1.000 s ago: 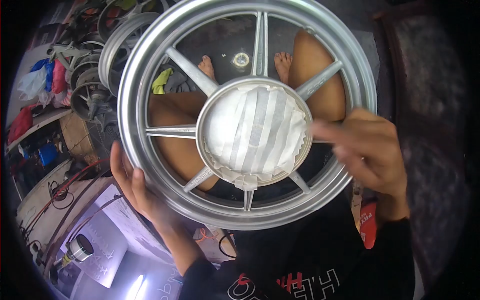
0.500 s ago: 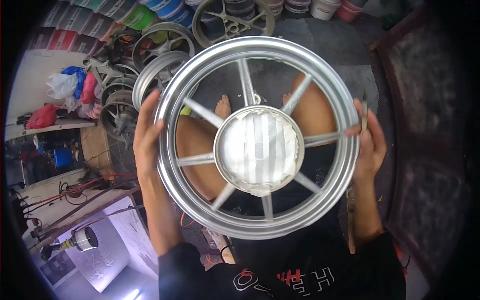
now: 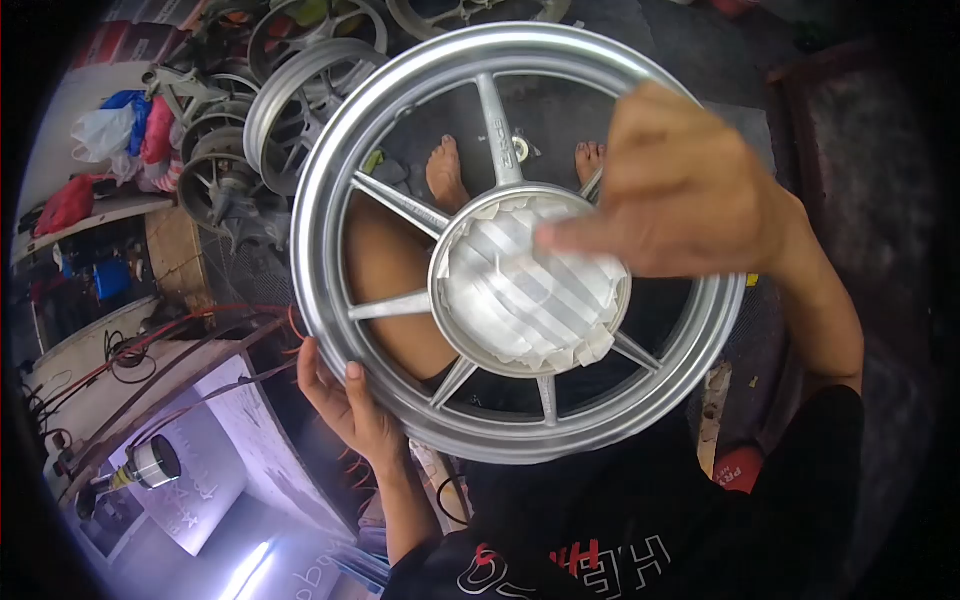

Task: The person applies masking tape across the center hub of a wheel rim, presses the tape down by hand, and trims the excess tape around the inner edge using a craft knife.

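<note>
A silver spoked wheel rim point(image 3: 320, 250) lies across the person's lap. Strips of white masking tape point(image 3: 530, 285) cover its round hub, with ragged edges around the border. At the rim's lower left, my left hand point(image 3: 350, 405) grips the outer edge with its fingers. My right hand point(image 3: 690, 190) is over the right side of the hub, blurred by motion, its fingers curled and one digit pointing at the tape. Whatever that hand may hold is hidden or too small to name.
Several bare wheels point(image 3: 285, 125) are stacked at the upper left beside plastic bags point(image 3: 105, 130). A shelf with cables stands at the left, above a lit white booth point(image 3: 205, 480). A red object point(image 3: 738, 468) lies at the lower right.
My right hand has left the rim's right edge and moved in over the hub. My left hand has slid down the rim's left side. The wheel has turned, and the camera view has shifted.
</note>
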The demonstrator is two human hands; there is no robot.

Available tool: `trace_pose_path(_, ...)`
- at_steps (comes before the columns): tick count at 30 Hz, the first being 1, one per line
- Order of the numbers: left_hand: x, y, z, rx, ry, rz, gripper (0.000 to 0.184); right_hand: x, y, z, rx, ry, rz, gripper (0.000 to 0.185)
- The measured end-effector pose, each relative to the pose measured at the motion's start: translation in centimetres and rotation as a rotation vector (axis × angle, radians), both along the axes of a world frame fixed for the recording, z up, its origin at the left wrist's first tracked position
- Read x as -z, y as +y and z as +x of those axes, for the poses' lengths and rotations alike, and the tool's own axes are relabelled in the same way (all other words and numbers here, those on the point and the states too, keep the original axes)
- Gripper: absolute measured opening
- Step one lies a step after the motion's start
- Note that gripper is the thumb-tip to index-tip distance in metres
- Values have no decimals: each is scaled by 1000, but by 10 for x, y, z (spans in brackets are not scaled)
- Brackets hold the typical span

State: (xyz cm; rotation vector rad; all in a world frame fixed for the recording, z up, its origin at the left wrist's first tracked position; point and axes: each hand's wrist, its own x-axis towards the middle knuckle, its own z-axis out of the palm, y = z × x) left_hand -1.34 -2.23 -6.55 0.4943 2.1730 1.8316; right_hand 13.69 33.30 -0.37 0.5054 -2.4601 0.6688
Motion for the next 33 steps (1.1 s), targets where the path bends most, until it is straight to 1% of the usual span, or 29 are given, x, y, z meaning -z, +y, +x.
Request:
trace_pose_path(3,1,6,-1,-29,36,-17,53,19,-20,-2,-36,-158,-15,29)
trace_pose_path(7,0,6,2,-60,33,-38,54,23,-39,-8,-85,-226,-57,30)
trace_pose_path(8,-1,7,3,-64,18,-48,55,22,-40,-10,-115,-290,-49,28)
trace_pose_path(11,-3,11,4,-91,6,-66,55,28,-43,-16,-146,-328,-53,25)
trace_pose_path(19,-6,17,6,-113,13,-90,54,33,-46,-21,-131,-304,-30,15)
trace_pose_path(33,-3,12,4,-116,16,-93,56,31,-47,-26,-135,-326,-32,10)
